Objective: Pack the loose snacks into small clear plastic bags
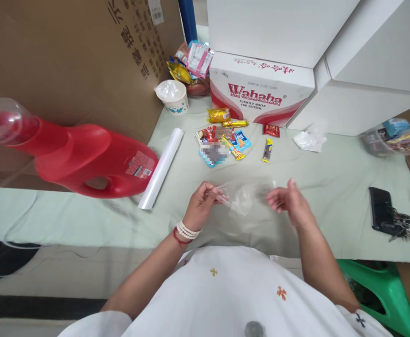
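My left hand (pixel 203 203) pinches one end of a clear plastic bag (pixel 242 194), thin and see-through, held just over the cloth. At its other end my right hand (pixel 291 203) has its thumb up and fingers apart; whether the fingertips touch the film I cannot tell. Beyond the bag lies a small heap of wrapped snacks (pixel 222 135), among them a blue packet (pixel 242 140). A yellow-ended snack bar (pixel 267 150) and a red packet (pixel 271 129) lie apart to the right of the heap.
A red jug (pixel 96 159) lies at left beside a white roll (pixel 162 168). Behind stand a paper cup (pixel 174 98), a Wahaha carton (pixel 261 89) and a snack-filled bowl (pixel 200 89). To the right are crumpled plastic (pixel 310 138), a phone (pixel 380 206), keys (pixel 404 227) and a snack tub (pixel 377 142).
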Demonstrator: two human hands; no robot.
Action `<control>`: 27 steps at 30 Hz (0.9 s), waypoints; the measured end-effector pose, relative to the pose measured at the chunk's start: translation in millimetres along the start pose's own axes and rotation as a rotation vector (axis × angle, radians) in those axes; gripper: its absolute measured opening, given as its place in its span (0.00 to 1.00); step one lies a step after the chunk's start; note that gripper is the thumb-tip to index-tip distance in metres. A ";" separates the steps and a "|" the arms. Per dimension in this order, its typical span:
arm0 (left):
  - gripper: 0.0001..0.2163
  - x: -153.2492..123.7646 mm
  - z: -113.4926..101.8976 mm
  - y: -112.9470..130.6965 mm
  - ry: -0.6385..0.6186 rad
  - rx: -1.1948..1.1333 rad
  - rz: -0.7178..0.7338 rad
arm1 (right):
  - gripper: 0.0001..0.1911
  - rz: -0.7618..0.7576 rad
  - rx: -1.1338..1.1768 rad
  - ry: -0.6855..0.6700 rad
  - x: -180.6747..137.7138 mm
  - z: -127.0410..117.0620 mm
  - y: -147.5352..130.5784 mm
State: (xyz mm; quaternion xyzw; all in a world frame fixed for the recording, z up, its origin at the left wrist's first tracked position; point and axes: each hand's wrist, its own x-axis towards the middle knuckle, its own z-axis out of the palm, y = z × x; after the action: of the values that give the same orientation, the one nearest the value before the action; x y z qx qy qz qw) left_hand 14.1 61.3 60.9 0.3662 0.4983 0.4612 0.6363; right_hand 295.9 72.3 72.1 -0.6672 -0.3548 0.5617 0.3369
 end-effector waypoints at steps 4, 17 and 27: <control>0.19 -8.9 11.1 -5.5 -0.020 0.119 0.052 | 0.26 0.022 0.137 -0.146 -6.2 52.7 13.9; 0.28 -4.7 -12.0 -10.2 0.146 0.714 0.276 | 0.10 -0.284 0.318 -0.210 -3.7 54.1 11.2; 0.15 46.5 33.9 -36.9 0.123 0.407 0.095 | 0.14 -0.282 -0.088 0.245 -5.8 18.7 27.9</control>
State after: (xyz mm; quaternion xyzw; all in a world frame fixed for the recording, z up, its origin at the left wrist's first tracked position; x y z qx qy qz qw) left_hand 58.9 94.0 20.9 0.4812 0.6012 0.4020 0.4953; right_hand 279.4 53.8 48.7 -0.6885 -0.4251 0.4074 0.4234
